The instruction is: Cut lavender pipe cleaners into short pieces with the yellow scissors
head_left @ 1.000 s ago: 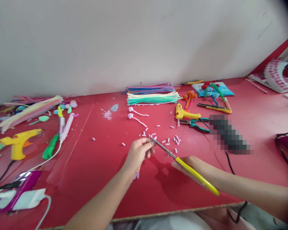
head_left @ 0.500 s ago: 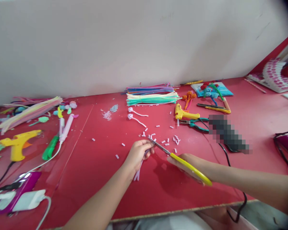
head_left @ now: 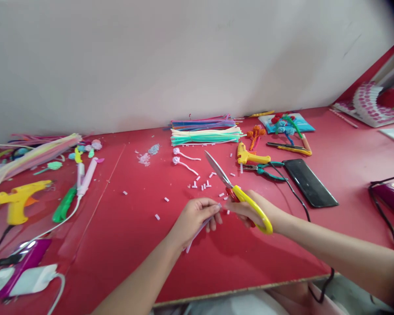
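My left hand [head_left: 199,218] pinches a pale purple pipe cleaner [head_left: 194,241], whose tail slants down toward the table's front edge. In my right hand [head_left: 248,211] are scissors [head_left: 252,205] with yellow and red handles, their blades pointing up and away to the left. The right fingertips come close to the tip held in my left hand; whether they touch, I cannot tell. Beyond both hands lie several short cut lilac pieces [head_left: 208,183]. Two pale pipe-cleaner stems with curled heads [head_left: 176,160] rest farther back.
Pipe-cleaner bundles [head_left: 206,134] lie along the wall. At right are a yellow glue gun [head_left: 252,155], green-handled pliers [head_left: 265,171], a black phone [head_left: 310,183] and a dark cable [head_left: 297,195]. Another glue gun [head_left: 18,199], a green-handled tool [head_left: 65,204] and a power strip [head_left: 22,267] occupy the left.
The scissors' blades have left the pipe cleaner's tip and now point more upward. My left hand has moved slightly right, and my right hand's fingers have come nearer to it.
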Tool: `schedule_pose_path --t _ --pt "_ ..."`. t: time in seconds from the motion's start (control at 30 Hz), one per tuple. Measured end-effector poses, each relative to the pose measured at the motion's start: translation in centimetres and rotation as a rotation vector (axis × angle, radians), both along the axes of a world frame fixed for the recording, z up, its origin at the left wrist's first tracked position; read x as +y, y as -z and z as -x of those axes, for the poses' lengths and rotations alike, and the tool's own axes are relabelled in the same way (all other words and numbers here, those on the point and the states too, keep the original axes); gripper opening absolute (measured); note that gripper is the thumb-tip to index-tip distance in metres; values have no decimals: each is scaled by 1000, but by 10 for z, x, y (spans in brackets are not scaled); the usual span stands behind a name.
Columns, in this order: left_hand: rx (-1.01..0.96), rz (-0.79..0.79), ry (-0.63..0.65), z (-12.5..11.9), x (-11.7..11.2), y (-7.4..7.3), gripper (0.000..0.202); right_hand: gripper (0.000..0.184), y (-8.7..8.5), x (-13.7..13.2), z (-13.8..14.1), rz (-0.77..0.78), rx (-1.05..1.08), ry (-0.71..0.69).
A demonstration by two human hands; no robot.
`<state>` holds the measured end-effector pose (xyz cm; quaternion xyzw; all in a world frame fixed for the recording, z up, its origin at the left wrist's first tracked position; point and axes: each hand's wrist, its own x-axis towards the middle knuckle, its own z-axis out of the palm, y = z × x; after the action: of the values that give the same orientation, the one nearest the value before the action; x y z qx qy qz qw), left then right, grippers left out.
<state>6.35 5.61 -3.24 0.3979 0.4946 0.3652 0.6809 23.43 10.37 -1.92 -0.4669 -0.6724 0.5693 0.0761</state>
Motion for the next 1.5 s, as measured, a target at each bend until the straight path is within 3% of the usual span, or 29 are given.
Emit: schedule_pose_path --t 0.17,0.5,0.7,0.93,1.1,1.27,1.5 --pt "33 20 48 -1 -3 -9 20 24 0 -2 9 -8 59 -24" --pt "211 1 108 -6 -5 -1 26 11 5 -6 9 -181 -64 -60" --pt "110 69 125 -3 -5 -10 23 15 1 0 1 -86 64 -154" --pt "88 93 93 -1 -6 -5 18 22 -1 5 1 -121 19 -182" --pt "124 -3 -73 5 -3 0 20 32 -2 3 -8 -180 -91 -108" --pt "152 -65 -310 16 2 6 22 41 -1 -9 -30 -231 -291 -223" --pt "167 -87 -304 10 5 2 21 50 -1 -23 -25 -261 -346 -303"
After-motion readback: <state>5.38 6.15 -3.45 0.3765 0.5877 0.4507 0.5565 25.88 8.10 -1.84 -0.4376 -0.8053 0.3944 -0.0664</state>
